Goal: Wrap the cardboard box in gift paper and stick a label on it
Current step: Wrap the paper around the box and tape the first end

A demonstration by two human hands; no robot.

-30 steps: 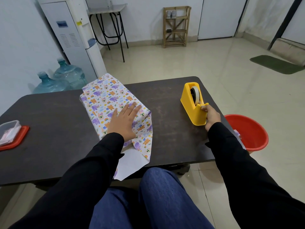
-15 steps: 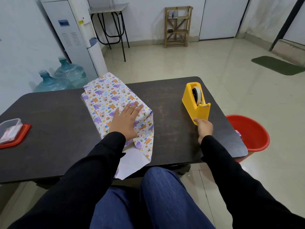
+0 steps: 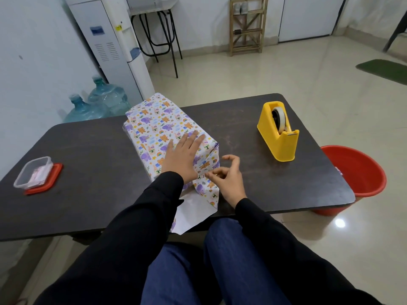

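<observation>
One left hand (image 3: 180, 159) presses animal-print gift paper (image 3: 154, 119).

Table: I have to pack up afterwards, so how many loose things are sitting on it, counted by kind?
Box in gift paper: 1
Yellow tape dispenser: 1
Clear container on a red lid: 1
Total: 3
</observation>
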